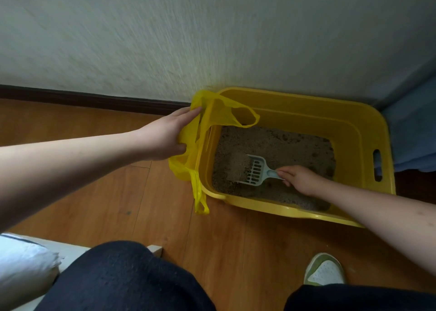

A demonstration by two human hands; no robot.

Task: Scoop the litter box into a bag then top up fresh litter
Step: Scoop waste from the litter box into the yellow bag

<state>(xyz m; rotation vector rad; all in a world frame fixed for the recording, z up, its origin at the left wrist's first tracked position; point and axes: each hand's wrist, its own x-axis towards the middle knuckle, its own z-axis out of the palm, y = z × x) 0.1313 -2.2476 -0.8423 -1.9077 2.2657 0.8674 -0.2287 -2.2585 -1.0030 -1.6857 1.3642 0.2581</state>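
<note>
Grey slotted plastic scoop (253, 170): loaded with a clump, low in the yellow plastic litter box (368, 131), handle pinched by right hand (299, 178).
Yellow thin plastic bag (200, 131): draped over the box's left rim, gripped by left hand (165, 136), directly left of the scoop.

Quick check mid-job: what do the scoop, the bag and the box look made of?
Scoop: pale rigid plastic, matte, with moulded slots. Bag: thin yellow plastic film, translucent, creased and limp. Litter box: thick yellow plastic, smooth with a slight sheen, moulded handle slot.
</note>
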